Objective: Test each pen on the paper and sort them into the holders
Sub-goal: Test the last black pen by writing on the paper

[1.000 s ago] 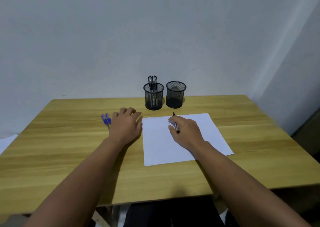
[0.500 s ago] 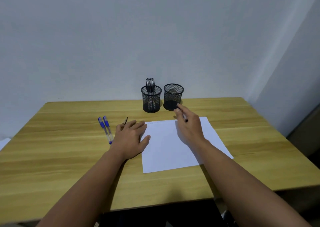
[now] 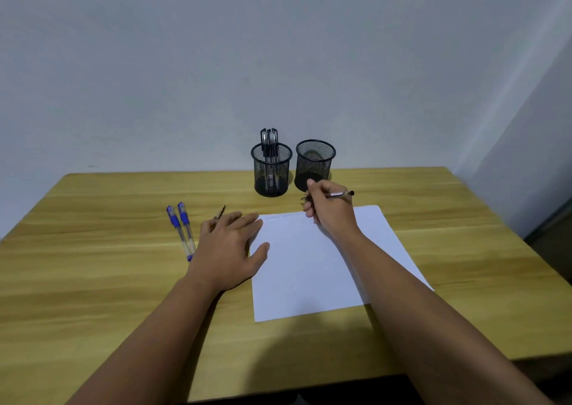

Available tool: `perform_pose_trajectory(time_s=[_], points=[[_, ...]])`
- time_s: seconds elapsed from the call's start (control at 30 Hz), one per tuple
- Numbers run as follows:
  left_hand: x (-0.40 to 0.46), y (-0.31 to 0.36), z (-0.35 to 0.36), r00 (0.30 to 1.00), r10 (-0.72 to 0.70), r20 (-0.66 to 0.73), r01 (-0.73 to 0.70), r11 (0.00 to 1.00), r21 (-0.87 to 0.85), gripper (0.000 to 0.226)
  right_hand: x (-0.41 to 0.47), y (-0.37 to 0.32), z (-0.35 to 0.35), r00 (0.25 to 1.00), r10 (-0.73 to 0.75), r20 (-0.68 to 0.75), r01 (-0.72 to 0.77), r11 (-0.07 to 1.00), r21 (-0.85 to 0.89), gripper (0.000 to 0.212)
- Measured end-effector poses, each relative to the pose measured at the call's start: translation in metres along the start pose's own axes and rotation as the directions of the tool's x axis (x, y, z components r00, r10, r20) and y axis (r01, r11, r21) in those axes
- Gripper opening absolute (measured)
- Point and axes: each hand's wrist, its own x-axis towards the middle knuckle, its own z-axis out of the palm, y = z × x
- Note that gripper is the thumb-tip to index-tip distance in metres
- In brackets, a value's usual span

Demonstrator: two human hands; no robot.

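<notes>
My right hand (image 3: 329, 211) grips a black pen (image 3: 342, 193) above the far edge of the white paper (image 3: 303, 268), just in front of the right mesh holder (image 3: 315, 163), which looks empty. The left mesh holder (image 3: 271, 169) has several black pens (image 3: 268, 141) standing in it. My left hand (image 3: 230, 246) lies flat with straight fingers on the table, its thumb and fingertips touching the paper's left edge. Two blue pens (image 3: 182, 228) lie side by side to the left of that hand. A dark pen tip (image 3: 220, 211) pokes out beyond its fingers. Faint marks show at the paper's top.
The wooden table (image 3: 93, 265) runs to a grey wall behind the holders. Its right edge drops off near a corner of the room, and its front edge is close to my body.
My right hand has lifted the black pen off the paper and carried it toward the right holder, turning it sideways. My left hand slid back, uncovering the blue pens.
</notes>
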Motion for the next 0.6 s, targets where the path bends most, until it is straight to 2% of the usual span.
perform_pose_trajectory(time_s=[0.17, 0.27, 0.47, 0.6], points=[[0.0002, 0.0021, -0.0011, 1.000, -0.023, -0.006, 0.023, 1.000, 0.013, 0.064, -0.0020, 0.0030, -0.0003, 0.996, -0.087, -0.029, 0.080, 0.979, -0.187, 0.056], [-0.0002, 0.0024, -0.0025, 1.000, -0.031, 0.006, 0.031, 0.999, 0.010, 0.065, -0.0024, 0.0054, -0.0009, 0.997, -0.069, -0.043, 0.062, 0.988, -0.140, 0.050], [-0.0006, 0.0029, -0.0063, 0.996, -0.057, 0.063, 0.058, 0.998, -0.003, 0.071, 0.0005, 0.0089, -0.0010, 0.998, -0.054, -0.044, 0.043, 0.977, -0.208, 0.043], [-0.0004, -0.0036, -0.0102, 0.992, -0.019, 0.128, 0.020, 1.000, -0.010, 0.080, 0.0010, 0.0099, -0.0009, 0.997, -0.060, -0.042, 0.049, 0.975, -0.217, 0.043]])
